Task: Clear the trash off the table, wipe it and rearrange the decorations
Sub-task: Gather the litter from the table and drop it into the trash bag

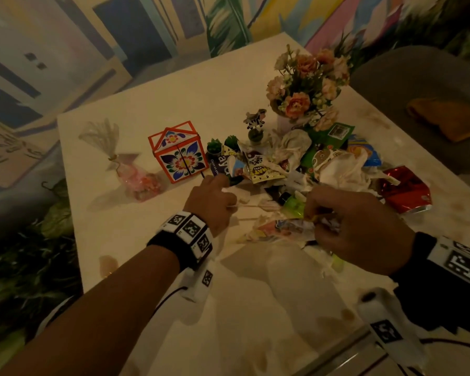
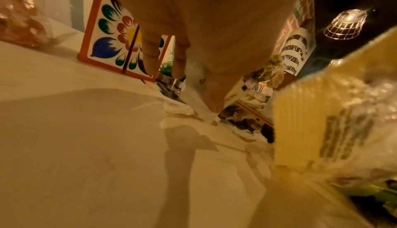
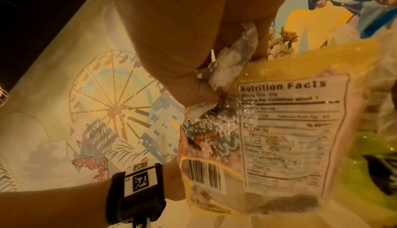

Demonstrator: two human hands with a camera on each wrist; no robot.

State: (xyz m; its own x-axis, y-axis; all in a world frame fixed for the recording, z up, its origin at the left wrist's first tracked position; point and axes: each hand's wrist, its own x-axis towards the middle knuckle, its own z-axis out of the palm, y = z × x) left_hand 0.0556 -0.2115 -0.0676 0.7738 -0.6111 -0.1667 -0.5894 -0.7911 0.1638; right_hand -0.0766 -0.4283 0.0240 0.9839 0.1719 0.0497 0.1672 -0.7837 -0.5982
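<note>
A heap of trash (image 1: 296, 161), wrappers and crumpled tissues, lies mid-table (image 1: 147, 104). My right hand (image 1: 350, 226) grips a yellow snack wrapper (image 3: 290, 130) with a nutrition label, together with crumpled white plastic (image 3: 234, 58), just above the table's near side. My left hand (image 1: 215, 194) reaches into the heap's left edge with its fingers extended. Its thumb (image 2: 212, 102) presses on a white tissue (image 2: 178, 109). Thin wooden sticks (image 1: 244, 206) lie between the two hands.
A floral orange-framed box (image 1: 178, 153) stands just left of my left hand, with a candy bag (image 1: 141, 180) further left. A flower vase (image 1: 304, 88), a cow figure (image 1: 255, 122) and small succulents (image 1: 215, 146) stand behind the heap. A crushed red can (image 1: 404, 191) lies right. A chair (image 1: 445, 118) is beyond.
</note>
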